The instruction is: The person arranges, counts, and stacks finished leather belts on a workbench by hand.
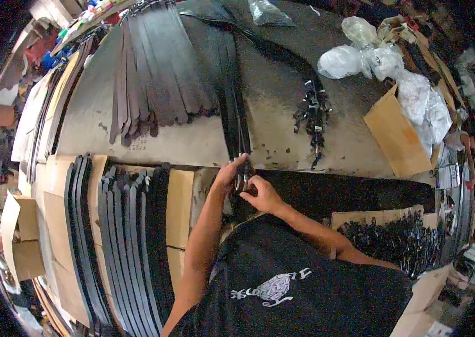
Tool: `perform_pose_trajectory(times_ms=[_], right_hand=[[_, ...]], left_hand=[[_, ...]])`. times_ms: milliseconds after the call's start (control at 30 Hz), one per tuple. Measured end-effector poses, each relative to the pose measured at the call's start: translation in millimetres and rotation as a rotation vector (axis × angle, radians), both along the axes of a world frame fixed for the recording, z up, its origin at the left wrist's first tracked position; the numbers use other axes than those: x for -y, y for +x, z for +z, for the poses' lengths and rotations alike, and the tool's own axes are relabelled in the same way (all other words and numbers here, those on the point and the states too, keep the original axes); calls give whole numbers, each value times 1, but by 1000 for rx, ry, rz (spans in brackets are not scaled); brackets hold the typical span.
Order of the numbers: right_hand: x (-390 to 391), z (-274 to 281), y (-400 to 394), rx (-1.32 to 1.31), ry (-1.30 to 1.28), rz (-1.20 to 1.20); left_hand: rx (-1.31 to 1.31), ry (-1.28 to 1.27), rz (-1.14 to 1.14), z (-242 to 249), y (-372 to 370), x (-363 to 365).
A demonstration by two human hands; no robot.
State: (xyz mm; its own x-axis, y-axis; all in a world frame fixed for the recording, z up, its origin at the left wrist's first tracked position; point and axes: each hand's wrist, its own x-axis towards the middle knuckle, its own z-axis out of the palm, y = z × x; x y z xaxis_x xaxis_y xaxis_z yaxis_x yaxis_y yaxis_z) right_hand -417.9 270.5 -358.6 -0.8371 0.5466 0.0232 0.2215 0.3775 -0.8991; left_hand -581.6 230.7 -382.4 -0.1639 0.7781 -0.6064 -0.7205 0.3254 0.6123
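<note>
Near the table's front edge, my left hand (228,174) is closed around the near end of several long black belts (231,106). Shiny metal, which looks like buckles (241,182), shows between my two hands. My right hand (264,194) is beside it with bent fingers at the metal; its fingertips are partly hidden. The belts run away from me across the table. To their left lies a wide spread of dark brown straps (164,67) with rounded ends. Further right is a bundle of black belts (311,106) with buckle ends toward me.
The worktable (277,140) stretches ahead. Dark straps (128,224) stand over cardboard at the left. At the right are clear plastic bags (386,59), a cardboard box (397,135) and a box of black buckled pieces (389,238). A clear bag (271,12) lies at the back.
</note>
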Motion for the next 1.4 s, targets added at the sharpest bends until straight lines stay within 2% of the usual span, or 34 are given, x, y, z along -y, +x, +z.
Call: perform_pose_trajectory(times_ms=[133,233,300,400,433,500,533,567,633,700,767,867,967,1000,1067,1100,1133,1200,1267,1367,1400], right_hand=[[5,6,-3,2,40,183],[-27,47,0,110,147,429],[-38,57,-9,120,547,276],[-34,108,-50,-108,1044,548],[-31,114,-65,-130,1054,696],[-18,120,-92,-181,1063,997],[-11,109,-103,-232,941,1128],[1,113,-109,-191,889,1199],[35,127,-113,-114,794,1363],[67,129,-115,-216,792,1447],[99,143,-116,-184,847,1471],[139,163,-115,-137,867,1449],[164,168,-120,-175,768,1452],[172,177,-122,-198,737,1471],[184,187,-123,-268,620,1500],[189,192,-124,-211,634,1524],[192,199,-127,-161,655,1544],[194,210,-130,2,728,1560],[197,214,-131,-75,661,1575],[198,219,-119,-104,596,1550],[198,221,-118,-135,596,1547]], left_hand=[[-258,-47,-99,19,-2,13],[-240,-35,-168,9,-15,35],[-183,59,-191,38,-14,56],[-219,100,-265,52,-10,87],[-250,125,-335,75,-7,102],[-175,86,-215,101,7,135],[-64,169,-234,101,7,155],[-180,137,-253,96,8,174],[-427,278,-326,100,12,210],[-509,154,-433,99,15,245],[-881,161,-303,136,24,274],[-1411,-55,119,151,60,305],[-1626,-192,631,108,94,303],[-1672,-163,802,100,94,302],[-1588,-228,836,93,96,300],[-1541,-267,861,96,99,305],[-1349,-341,836,109,104,309],[-1429,-274,928,118,111,315],[-1443,-235,979,125,116,322],[-1435,-390,920,137,127,327],[-1435,-369,946,145,126,327]])
